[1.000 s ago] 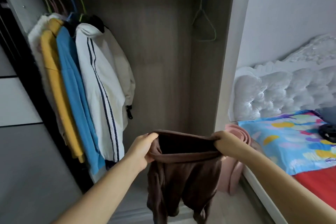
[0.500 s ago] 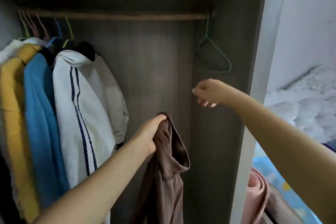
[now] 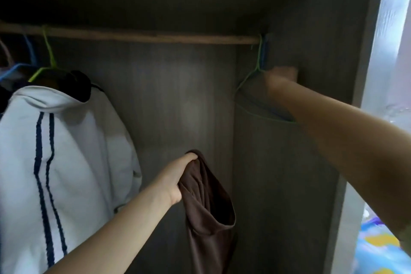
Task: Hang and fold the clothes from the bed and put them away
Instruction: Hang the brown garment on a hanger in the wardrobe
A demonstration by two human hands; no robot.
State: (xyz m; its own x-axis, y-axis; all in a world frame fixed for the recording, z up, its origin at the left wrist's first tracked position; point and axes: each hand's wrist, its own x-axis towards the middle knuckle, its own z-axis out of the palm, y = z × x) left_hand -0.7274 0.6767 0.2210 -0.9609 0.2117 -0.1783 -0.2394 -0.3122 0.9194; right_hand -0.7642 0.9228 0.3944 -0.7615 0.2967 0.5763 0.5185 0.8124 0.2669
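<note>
Dim grey wardrobe walls are enclosing the scene, with a wooden rail [image 3: 142, 37] running across under a shelf. At the rail's right end a green hanger [image 3: 251, 87] is hanging against the side panel, and the right hand [image 3: 280, 77] is reaching up onto its neck (blurred, so whether the fingers are gripping it I cannot tell). The left hand [image 3: 178, 179] is sitting lower and left of the hanger, gripping the top of a brown garment [image 3: 206, 204] whose length is dangling straight down. Open rail is lying between the hanger and the white striped jacket [image 3: 66, 151] at the left, giving room to work.
</note>
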